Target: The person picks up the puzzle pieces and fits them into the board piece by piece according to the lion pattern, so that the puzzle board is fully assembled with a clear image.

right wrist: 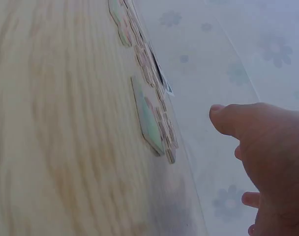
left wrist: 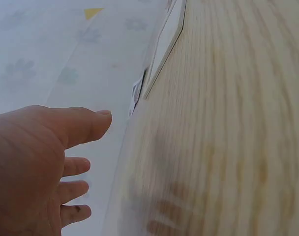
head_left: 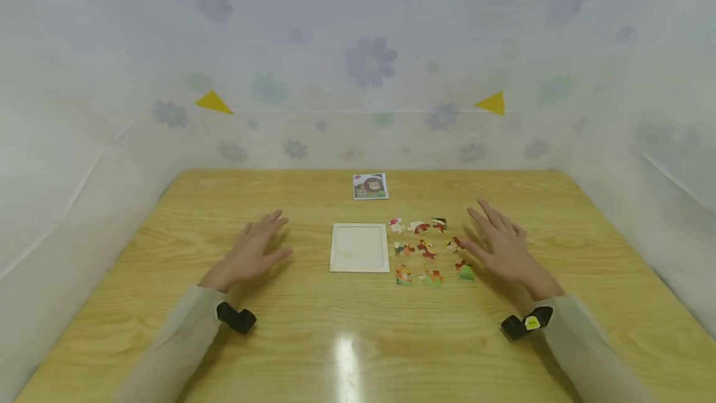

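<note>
A white square puzzle frame [head_left: 360, 249] lies flat on the wooden table. To its right, several loose jigsaw pieces [head_left: 426, 250] are spread in rough rows, with red, orange and green printing. The left hand [head_left: 254, 250] is held left of the frame, fingers extended and thumb apart, touching nothing. Beside the right edge of the pieces, the right hand [head_left: 501, 247] has its fingers spread and holds nothing; its thumb tip is close to a piece [head_left: 454, 244]. In the right wrist view a green piece [right wrist: 148, 120] lies nearest the camera.
Behind the frame lies a small picture card [head_left: 370, 186] showing a lion. A pale flowered sheet [head_left: 369, 135] surrounds the table [head_left: 279, 341] at the back and sides. Two yellow triangles [head_left: 493, 103] are on the back sheet. Each wrist wears a black camera [head_left: 237, 318].
</note>
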Demonstrator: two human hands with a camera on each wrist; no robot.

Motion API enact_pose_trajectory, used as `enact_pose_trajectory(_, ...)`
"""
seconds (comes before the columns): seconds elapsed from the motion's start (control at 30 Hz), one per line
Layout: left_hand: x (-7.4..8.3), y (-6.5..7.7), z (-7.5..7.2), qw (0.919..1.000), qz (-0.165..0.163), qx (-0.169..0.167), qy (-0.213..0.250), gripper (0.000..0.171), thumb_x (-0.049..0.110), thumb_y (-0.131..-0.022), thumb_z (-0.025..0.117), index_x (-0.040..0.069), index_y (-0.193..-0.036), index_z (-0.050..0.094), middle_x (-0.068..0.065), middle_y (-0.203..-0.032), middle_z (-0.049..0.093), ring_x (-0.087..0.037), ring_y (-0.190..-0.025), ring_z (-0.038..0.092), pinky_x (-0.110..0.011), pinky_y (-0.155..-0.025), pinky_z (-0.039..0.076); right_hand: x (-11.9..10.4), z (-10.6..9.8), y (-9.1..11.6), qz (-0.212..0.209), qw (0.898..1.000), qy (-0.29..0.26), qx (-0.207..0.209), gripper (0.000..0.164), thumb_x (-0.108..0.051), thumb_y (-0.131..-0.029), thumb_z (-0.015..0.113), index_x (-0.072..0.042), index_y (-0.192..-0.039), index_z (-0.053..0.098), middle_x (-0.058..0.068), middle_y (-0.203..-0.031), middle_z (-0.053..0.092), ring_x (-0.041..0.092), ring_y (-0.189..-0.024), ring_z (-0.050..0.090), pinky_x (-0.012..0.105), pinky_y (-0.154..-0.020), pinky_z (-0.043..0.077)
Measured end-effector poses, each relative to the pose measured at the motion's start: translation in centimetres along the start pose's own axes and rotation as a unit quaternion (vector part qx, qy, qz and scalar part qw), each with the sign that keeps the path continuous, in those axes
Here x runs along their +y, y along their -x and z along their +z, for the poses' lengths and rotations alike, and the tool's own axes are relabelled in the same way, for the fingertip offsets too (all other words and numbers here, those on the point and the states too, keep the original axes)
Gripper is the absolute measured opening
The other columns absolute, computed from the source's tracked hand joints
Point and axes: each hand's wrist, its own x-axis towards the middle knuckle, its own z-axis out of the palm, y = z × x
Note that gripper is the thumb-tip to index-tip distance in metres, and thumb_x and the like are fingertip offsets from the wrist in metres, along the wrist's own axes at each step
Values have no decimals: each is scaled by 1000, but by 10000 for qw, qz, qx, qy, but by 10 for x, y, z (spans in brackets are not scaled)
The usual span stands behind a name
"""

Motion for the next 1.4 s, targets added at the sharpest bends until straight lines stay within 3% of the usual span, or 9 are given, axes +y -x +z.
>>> enact_pose_trajectory(0.2,11,-14,9,9991,264,-169,292,59,26,-96,60,-3,-143,39,-22,-154,29,-40,-141,27,-66,-110,11,-8,8,-15,-230,9996,-148,77,62,-25,-91,66,-2,-143,42,19,-157,20,50,-136,21,71,-93,18)
enact_pose_trajectory(0.5,23,-27,25,9971,483,-413,421,59,27,-94,60,-2,-143,40,-21,-152,35,-41,-141,29,-63,-111,18,-30,20,-34,-276,9995,-119,-118,54,-23,-92,65,-3,-139,48,21,-151,30,45,-131,30,65,-90,25)
enact_pose_trajectory(0.77,30,-36,38,9959,715,-497,227,56,28,-94,61,0,-140,45,-19,-151,38,-39,-140,31,-63,-110,21,-45,32,-52,-490,9982,-327,-110,45,-21,-92,65,-3,-132,56,21,-142,42,45,-125,36,62,-88,28)
enact_pose_trajectory(1.03,34,-38,47,9956,693,-566,290,56,26,-93,61,1,-140,44,-17,-153,34,-38,-141,28,-62,-111,19,-61,39,-69,-386,9964,-474,-586,44,-25,-94,61,-8,-134,55,18,-135,44,38,-121,36,55,-86,26)
enact_pose_trajectory(1.27,34,-37,52,9959,643,-556,295,56,28,-94,60,2,-141,43,-16,-155,32,-41,-142,23,-62,-112,16,-71,42,-83,-343,9952,-390,-828,41,-26,-92,64,-8,-129,59,20,-130,46,43,-120,37,56,-85,24)
enact_pose_trajectory(1.4,34,-38,53,9960,623,-547,331,56,29,-95,59,3,-142,43,-15,-155,31,-41,-143,21,-61,-113,14,-72,44,-92,-308,9944,-302,-964,40,-28,-92,65,-9,-127,61,20,-127,47,40,-117,39,51,-82,24)
